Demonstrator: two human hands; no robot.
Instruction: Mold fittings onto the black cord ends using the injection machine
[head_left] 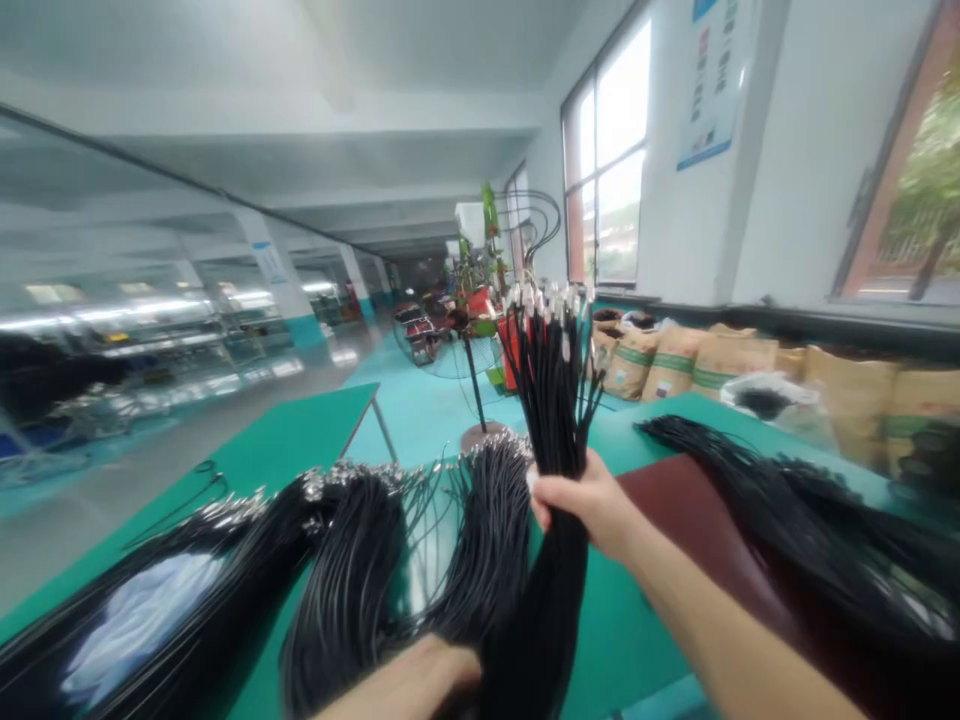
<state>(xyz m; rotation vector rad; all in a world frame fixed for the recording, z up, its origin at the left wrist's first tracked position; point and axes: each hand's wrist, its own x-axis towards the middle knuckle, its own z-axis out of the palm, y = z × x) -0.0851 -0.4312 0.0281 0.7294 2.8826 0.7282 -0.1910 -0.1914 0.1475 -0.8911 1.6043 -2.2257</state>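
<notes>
My right hand (581,500) is wrapped around a thick bundle of black cables (551,430), held upright over the table. Silvery metal ends fan out at the bundle's top. Lower down, my left hand (431,670) is beside the bundle's hanging part; its fingers are hidden behind the cables and blurred. Just left of the bundle, another sheaf of black cables (487,530) drapes over the green table, and a further cable sheaf (352,560) lies left of that, metal ends pointing away from me.
A pale blue cloth (142,620) lies among cables at the left. On the right, more black cables (795,530) spread over a dark red sheet (697,520). Beyond the table stand a fan (472,370) and paper sacks (675,362) under the windows.
</notes>
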